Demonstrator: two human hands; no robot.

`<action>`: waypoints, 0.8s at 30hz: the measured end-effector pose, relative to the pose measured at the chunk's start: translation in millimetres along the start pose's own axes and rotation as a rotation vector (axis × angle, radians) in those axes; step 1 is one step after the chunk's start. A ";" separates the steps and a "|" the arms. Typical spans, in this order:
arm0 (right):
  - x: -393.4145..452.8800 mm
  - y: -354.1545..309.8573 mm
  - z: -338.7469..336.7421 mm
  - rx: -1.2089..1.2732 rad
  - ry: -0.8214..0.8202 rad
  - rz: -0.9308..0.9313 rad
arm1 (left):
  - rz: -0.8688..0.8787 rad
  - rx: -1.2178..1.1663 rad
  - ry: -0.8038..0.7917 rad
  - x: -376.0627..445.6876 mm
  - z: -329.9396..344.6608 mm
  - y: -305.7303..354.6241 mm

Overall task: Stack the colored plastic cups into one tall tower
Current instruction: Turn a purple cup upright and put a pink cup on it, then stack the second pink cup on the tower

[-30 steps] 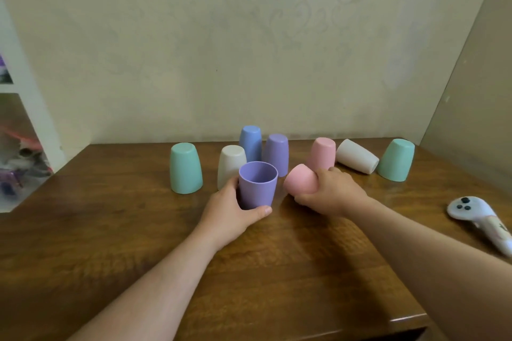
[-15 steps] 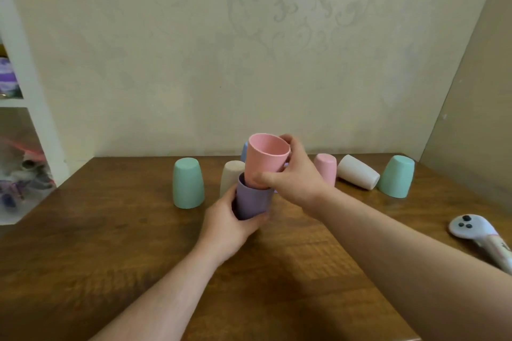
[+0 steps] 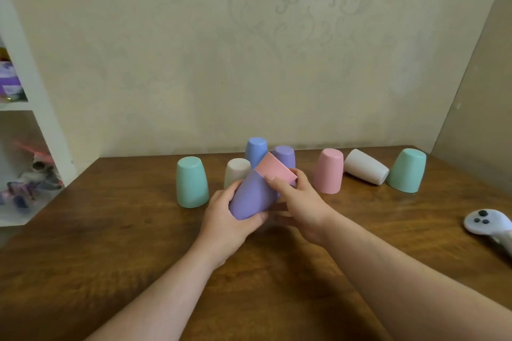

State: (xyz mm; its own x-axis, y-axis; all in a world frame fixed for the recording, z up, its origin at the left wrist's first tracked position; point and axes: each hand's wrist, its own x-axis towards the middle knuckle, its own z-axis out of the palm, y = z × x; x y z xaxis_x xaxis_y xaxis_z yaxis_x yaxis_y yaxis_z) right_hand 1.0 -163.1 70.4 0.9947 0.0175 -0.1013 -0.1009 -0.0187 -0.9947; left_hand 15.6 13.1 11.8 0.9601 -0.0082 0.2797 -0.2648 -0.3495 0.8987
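Observation:
A purple cup with a pink cup nested in its mouth is tilted, mouth pointing away to the upper right. My left hand grips the purple cup from the left and below. My right hand holds the nested pair from the right, fingers on the pink cup's rim. On the wooden table several cups stand upside down: teal, white, blue, purple, pink and teal. Another white cup lies on its side.
A white game controller lies at the table's right edge. A white shelf unit with toys stands to the left. A papered wall runs close behind the row of cups, with a side wall at the right.
The right hand lifted the pink cup and put it into the upright purple cup. Both hands have now tilted the nested pair over, base toward me.

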 end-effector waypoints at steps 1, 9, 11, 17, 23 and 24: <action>0.7 1.6 -2.4 0.001 -0.012 0.001 | -0.019 0.014 -0.017 0.9 0.4 0.4; 5.2 -9.2 -38.5 -0.294 -0.135 -0.058 | -0.082 0.096 -0.149 8.9 -8.4 5.4; 10.1 -22.6 -55.8 -0.392 -0.144 -0.081 | -0.075 0.054 -0.127 8.1 -8.5 0.7; 67.6 -60.0 -101.8 -1.208 0.373 -0.245 | -0.033 0.094 -0.158 10.6 -5.0 -1.5; 91.0 -32.7 -113.2 -1.332 0.218 0.086 | -0.009 0.126 -0.157 11.9 -5.5 -7.2; 89.9 -30.7 -112.6 -1.304 0.231 0.054 | -0.012 0.135 -0.150 11.8 -5.5 -7.6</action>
State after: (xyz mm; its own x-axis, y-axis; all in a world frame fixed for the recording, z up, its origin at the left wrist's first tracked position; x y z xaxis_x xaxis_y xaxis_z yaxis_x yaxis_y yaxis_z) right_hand 95.7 -273.5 93.7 0.9835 -0.1806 -0.0051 -0.1768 -0.9567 -0.2312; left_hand 28.4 20.8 10.1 0.9685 -0.1395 0.2063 -0.2482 -0.4727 0.8456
